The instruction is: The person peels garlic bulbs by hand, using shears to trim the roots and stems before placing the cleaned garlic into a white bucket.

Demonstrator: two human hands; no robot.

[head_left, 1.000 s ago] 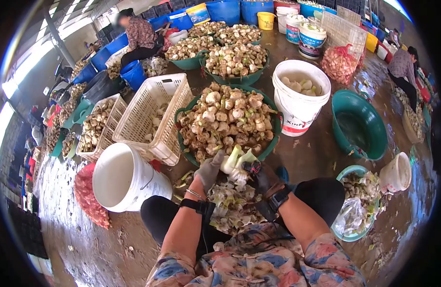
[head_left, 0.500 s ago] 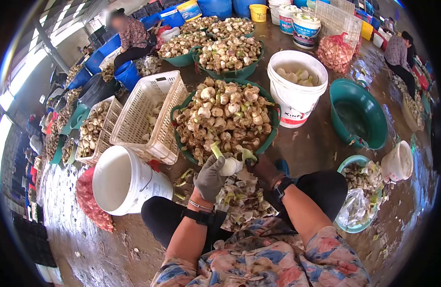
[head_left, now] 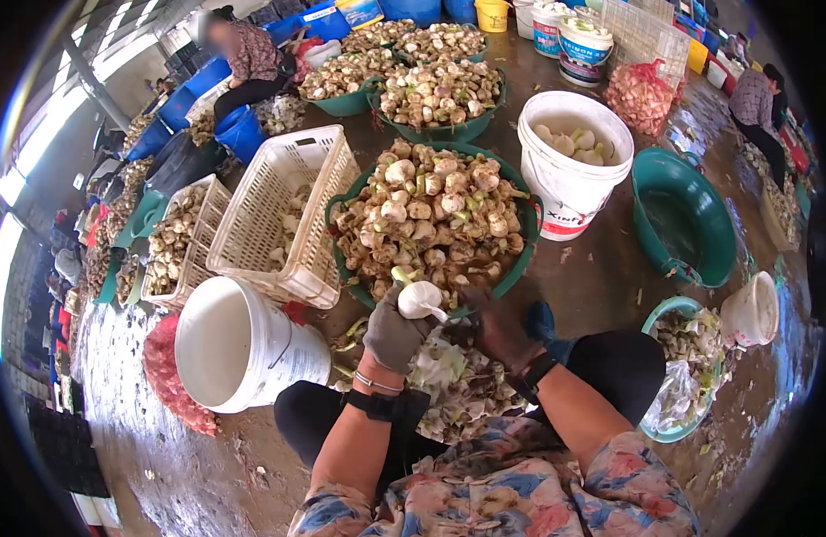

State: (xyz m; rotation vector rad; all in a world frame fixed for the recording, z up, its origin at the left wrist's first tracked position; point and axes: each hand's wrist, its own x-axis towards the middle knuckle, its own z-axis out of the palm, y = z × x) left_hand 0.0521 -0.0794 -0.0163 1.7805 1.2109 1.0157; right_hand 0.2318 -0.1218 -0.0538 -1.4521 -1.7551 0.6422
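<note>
My left hand, in a grey glove, grips a white garlic bulb with a short pale green stem on its far left side. A thin strip of skin trails from the bulb's lower right. My right hand, in a darker glove, is just right of the bulb with its fingers curled; what they hold, if anything, is hidden. Both hands are at the near edge of a green tub heaped with unpeeled garlic. Beneath them, loose garlic skins lie in a pile between my legs.
Left are an empty-looking white bucket, a white crate and a red net sack. Right are a bucket of peeled bulbs, a green basin and a tub of scraps. Other people sit farther back.
The garlic bulb has turned in my left hand, its round white side now showing. Green outer skin near my right fingers is gone from there. My right hand has shifted slightly nearer me.
</note>
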